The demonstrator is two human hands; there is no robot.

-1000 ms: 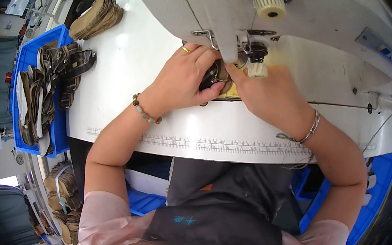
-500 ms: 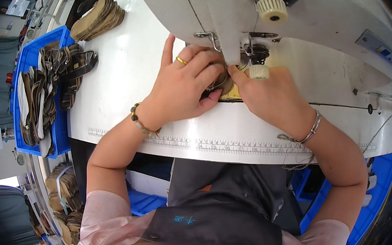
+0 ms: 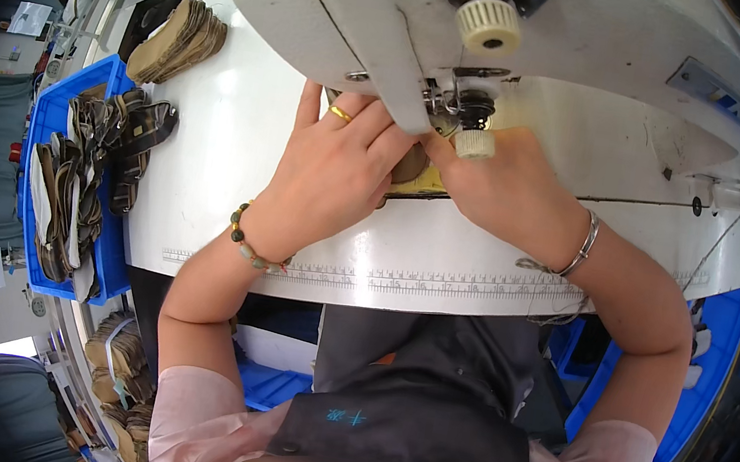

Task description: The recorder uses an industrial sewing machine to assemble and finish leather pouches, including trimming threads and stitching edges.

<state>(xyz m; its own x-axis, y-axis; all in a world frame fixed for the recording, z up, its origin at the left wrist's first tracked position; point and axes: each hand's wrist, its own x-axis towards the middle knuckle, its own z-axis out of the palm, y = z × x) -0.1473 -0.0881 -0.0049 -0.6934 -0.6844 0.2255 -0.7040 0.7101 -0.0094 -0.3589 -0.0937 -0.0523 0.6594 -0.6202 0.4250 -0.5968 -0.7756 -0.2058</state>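
Note:
A white sewing machine stands over the white table, its head reaching above my hands. A brown, curved, flat piece lies beneath the head, partly covered by my fingers. From the left, my left hand closes on its edge, one outer finger stretched apart and the other fingertips hidden by the head. My right hand is curled at the piece's right side, thumb side against it, beside the cream knob. Under the piece shows a yellow patch of the machine bed. The needle is hidden.
A blue bin holding several dark straps and layered pieces stands at the table's left edge. Behind it, a stack of brown sole-shaped pieces lies on the table. A printed ruler runs along the front edge. Another blue bin is at right.
My left hand has shifted slightly left, and its thumb is now tucked out of sight. The brown piece has turned and moved slightly left. The whole view has shifted a little.

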